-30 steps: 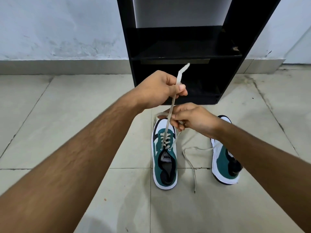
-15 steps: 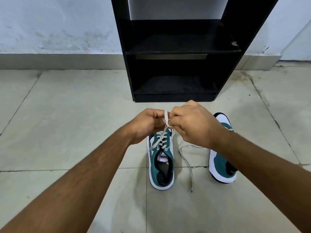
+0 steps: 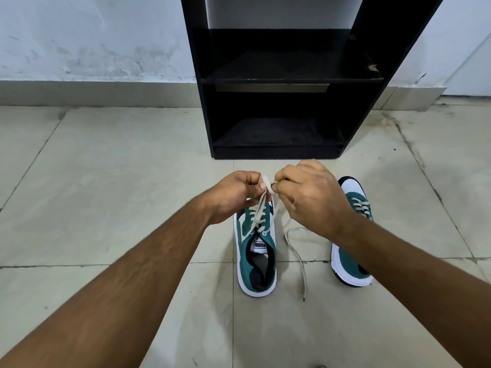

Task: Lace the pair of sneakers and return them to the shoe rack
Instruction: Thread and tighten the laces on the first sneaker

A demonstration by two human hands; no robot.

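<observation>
Two green and white sneakers stand on the tiled floor, toes toward the black shoe rack (image 3: 276,152). The left sneaker (image 3: 256,258) is laced with a cream lace (image 3: 259,211) that rises from its top eyelets. My left hand (image 3: 236,193) and my right hand (image 3: 308,192) both pinch this lace close together just above the shoe's toe. The right sneaker (image 3: 350,266) is partly hidden behind my right forearm. A loose lace end (image 3: 299,257) trails on the floor between the two shoes.
The shoe rack stands against a white wall (image 3: 93,35), and its two visible shelves hold nothing. Grey tiled floor (image 3: 106,168) spreads to the left and right of the shoes.
My left hand came down from in front of the rack, where it held the lace up. Both hands now meet close together over the left sneaker's toe, working the lace.
</observation>
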